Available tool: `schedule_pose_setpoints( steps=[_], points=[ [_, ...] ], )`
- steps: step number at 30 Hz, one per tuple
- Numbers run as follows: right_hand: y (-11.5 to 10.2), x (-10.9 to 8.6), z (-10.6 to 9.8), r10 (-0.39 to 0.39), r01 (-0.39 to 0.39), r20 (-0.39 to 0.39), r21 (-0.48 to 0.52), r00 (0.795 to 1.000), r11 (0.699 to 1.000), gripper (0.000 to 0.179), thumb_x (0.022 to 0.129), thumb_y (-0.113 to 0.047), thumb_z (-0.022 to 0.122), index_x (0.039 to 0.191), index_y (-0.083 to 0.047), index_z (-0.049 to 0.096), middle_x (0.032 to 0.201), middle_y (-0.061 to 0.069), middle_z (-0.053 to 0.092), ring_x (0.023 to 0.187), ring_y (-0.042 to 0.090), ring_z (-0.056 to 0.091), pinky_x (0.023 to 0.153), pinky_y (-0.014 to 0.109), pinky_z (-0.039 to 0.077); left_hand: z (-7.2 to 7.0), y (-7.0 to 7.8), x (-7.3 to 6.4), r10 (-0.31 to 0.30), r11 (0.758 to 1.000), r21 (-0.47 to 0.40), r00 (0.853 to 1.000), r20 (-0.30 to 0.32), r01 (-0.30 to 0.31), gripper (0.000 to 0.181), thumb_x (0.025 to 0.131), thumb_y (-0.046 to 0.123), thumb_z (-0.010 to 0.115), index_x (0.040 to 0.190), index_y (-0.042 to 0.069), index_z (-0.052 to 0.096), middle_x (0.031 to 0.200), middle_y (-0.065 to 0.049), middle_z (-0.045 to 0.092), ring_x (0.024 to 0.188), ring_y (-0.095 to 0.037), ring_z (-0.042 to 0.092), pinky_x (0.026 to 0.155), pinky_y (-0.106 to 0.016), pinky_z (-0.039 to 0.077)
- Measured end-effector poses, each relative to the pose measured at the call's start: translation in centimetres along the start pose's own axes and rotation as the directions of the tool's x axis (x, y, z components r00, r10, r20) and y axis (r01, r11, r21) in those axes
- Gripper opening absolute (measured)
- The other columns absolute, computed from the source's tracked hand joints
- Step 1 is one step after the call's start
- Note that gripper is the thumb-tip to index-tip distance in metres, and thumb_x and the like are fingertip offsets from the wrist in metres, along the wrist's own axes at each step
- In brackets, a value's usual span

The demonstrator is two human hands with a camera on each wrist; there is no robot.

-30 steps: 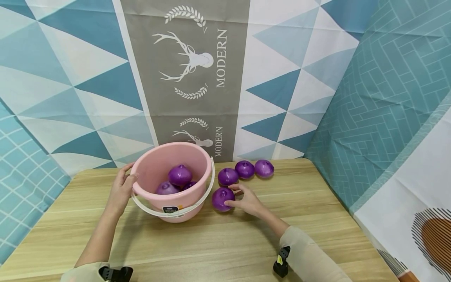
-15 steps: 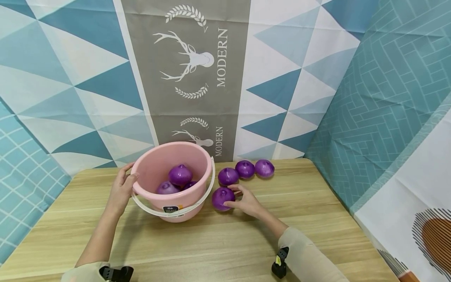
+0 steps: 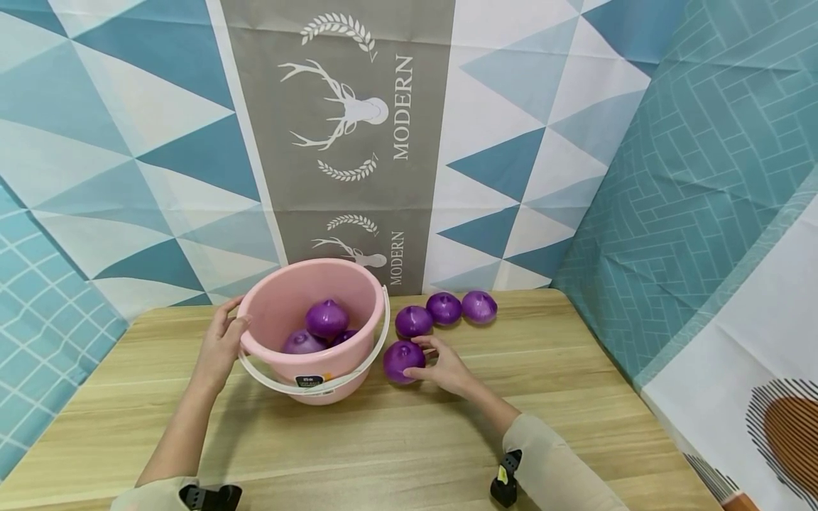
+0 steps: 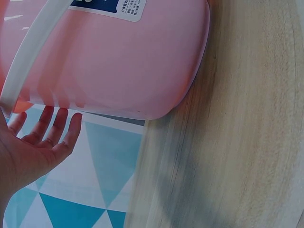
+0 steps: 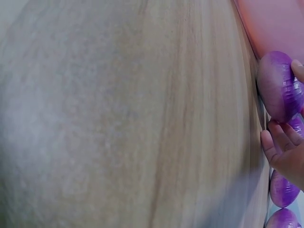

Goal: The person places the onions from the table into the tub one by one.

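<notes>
My left hand (image 3: 220, 344) holds the left rim of a pink bucket (image 3: 326, 383); its thumb lies at the rim. In the left wrist view the left hand's fingers (image 4: 59, 126) touch the bucket's outer wall. Inside the bucket lie several purple onions, the topmost onion (image 3: 327, 319) showing most. My right hand (image 3: 450, 369) grips another purple onion (image 3: 401, 360) on the table just right of the bucket, thumb in front and fingers behind. In the right wrist view that onion (image 5: 275, 88) stands between thumb and fingers.
Three more onions form a row behind the right hand: a near onion (image 3: 413, 321), a middle onion (image 3: 444, 308) and a far onion (image 3: 479, 306). The bucket's white handle (image 3: 281, 385) hangs down in front. Patterned sheets (image 3: 498, 142) stand behind the wooden table (image 3: 396, 454).
Almost nothing differs. The right forearm has shifted very slightly left, with the hand still on the same onion; the left hand and bucket stay put.
</notes>
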State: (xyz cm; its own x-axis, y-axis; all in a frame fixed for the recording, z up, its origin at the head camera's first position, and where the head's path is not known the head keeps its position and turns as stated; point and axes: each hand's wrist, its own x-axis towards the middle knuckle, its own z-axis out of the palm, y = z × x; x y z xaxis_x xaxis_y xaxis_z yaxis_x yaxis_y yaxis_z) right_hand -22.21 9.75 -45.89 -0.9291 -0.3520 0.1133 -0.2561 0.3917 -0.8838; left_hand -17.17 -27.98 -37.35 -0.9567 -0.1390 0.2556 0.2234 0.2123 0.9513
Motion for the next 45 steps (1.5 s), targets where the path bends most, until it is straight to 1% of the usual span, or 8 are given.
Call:
schedule_pose_setpoints(
  steps=[4, 8, 13, 18, 25, 32, 41, 45],
  points=[
    [0.1, 0.1, 0.0, -0.006, 0.006, -0.001, -0.003, 1.0, 1.0, 0.065, 0.073, -0.025, 0.08, 0.129, -0.007, 0.051, 0.119, 0.011, 0.058, 0.101, 0.026, 0.056, 0.089, 0.04, 0.048, 0.0, 0.0, 0.0, 0.007, 1.0, -0.029, 1.0, 0.002, -0.007, 0.039, 0.098, 0.023, 0.043, 0.135, 0.014, 0.038, 0.093, 0.015, 0.058, 0.074, 0.0, 0.062, 0.06, -0.017, 0.055],
    [0.1, 0.1, 0.0, -0.011, 0.011, -0.012, 0.002, 1.0, 1.0, 0.064, 0.073, -0.022, 0.08, 0.128, -0.007, 0.051, 0.118, 0.014, 0.058, 0.101, 0.027, 0.056, 0.088, 0.042, 0.049, 0.0, 0.1, 0.1, 0.006, 0.999, -0.041, 1.0, 0.003, -0.005, 0.04, 0.098, 0.022, 0.043, 0.136, 0.012, 0.037, 0.092, 0.016, 0.059, 0.073, 0.0, 0.062, 0.059, -0.016, 0.055],
    [0.0, -0.1, -0.1, -0.006, 0.006, -0.028, 0.019, 1.0, 1.0, 0.062, 0.073, -0.021, 0.08, 0.127, -0.008, 0.052, 0.12, 0.015, 0.058, 0.102, 0.03, 0.056, 0.089, 0.045, 0.048, 0.0, -0.1, 0.2, 0.006, 0.999, -0.039, 1.0, 0.005, -0.006, 0.041, 0.099, 0.02, 0.042, 0.137, 0.009, 0.034, 0.091, 0.017, 0.059, 0.072, 0.0, 0.062, 0.058, -0.016, 0.055],
    [-0.1, -0.2, -0.6, 0.003, -0.002, -0.04, 0.014, 0.999, 1.0, 0.064, 0.072, -0.023, 0.08, 0.127, -0.009, 0.052, 0.122, 0.014, 0.057, 0.102, 0.028, 0.057, 0.09, 0.043, 0.049, -0.1, -0.2, 0.3, -0.001, 1.0, -0.027, 1.0, 0.005, 0.001, 0.041, 0.099, 0.02, 0.042, 0.138, 0.009, 0.033, 0.091, 0.018, 0.058, 0.073, 0.0, 0.061, 0.059, -0.017, 0.055],
    [-0.5, -0.5, -1.3, 0.008, -0.007, -0.058, 0.022, 0.998, 1.0, 0.064, 0.072, -0.022, 0.08, 0.128, -0.01, 0.052, 0.121, 0.014, 0.057, 0.102, 0.029, 0.056, 0.09, 0.047, 0.048, -0.1, -0.1, 0.2, -0.002, 1.0, -0.019, 1.0, 0.008, 0.002, 0.041, 0.099, 0.022, 0.042, 0.138, 0.01, 0.034, 0.094, 0.019, 0.058, 0.074, 0.0, 0.062, 0.06, -0.017, 0.055],
    [-1.0, -0.7, -1.9, 0.028, -0.026, -0.069, 0.031, 0.997, 0.999, 0.062, 0.072, -0.023, 0.08, 0.127, -0.013, 0.052, 0.122, 0.012, 0.057, 0.102, 0.028, 0.056, 0.086, 0.039, 0.05, 0.0, 0.0, 0.2, -0.002, 1.0, -0.013, 1.0, 0.006, 0.002, 0.043, 0.099, 0.023, 0.042, 0.139, 0.009, 0.033, 0.094, 0.019, 0.058, 0.074, 0.0, 0.062, 0.06, -0.017, 0.055],
    [-1.3, -0.7, -3.3, 0.049, -0.046, -0.06, 0.048, 0.997, 0.998, 0.063, 0.075, -0.022, 0.078, 0.13, -0.016, 0.049, 0.128, 0.012, 0.053, 0.106, 0.028, 0.055, 0.087, 0.037, 0.05, -0.1, 0.0, 0.2, 0.009, 1.0, 0.006, 1.0, 0.007, -0.009, 0.044, 0.099, 0.023, 0.042, 0.139, 0.008, 0.033, 0.094, 0.018, 0.057, 0.074, 0.0, 0.062, 0.06, -0.017, 0.055],
    [-1.4, -0.5, -3.8, 0.057, -0.054, -0.056, 0.04, 0.997, 0.998, 0.064, 0.076, -0.019, 0.077, 0.133, -0.012, 0.047, 0.129, 0.016, 0.052, 0.106, 0.029, 0.055, 0.086, 0.037, 0.05, -0.1, -0.1, 0.2, 0.009, 1.0, 0.002, 1.0, 0.004, -0.009, 0.042, 0.099, 0.022, 0.042, 0.138, 0.009, 0.034, 0.094, 0.018, 0.057, 0.074, 0.0, 0.062, 0.059, -0.017, 0.055]
  ],
)
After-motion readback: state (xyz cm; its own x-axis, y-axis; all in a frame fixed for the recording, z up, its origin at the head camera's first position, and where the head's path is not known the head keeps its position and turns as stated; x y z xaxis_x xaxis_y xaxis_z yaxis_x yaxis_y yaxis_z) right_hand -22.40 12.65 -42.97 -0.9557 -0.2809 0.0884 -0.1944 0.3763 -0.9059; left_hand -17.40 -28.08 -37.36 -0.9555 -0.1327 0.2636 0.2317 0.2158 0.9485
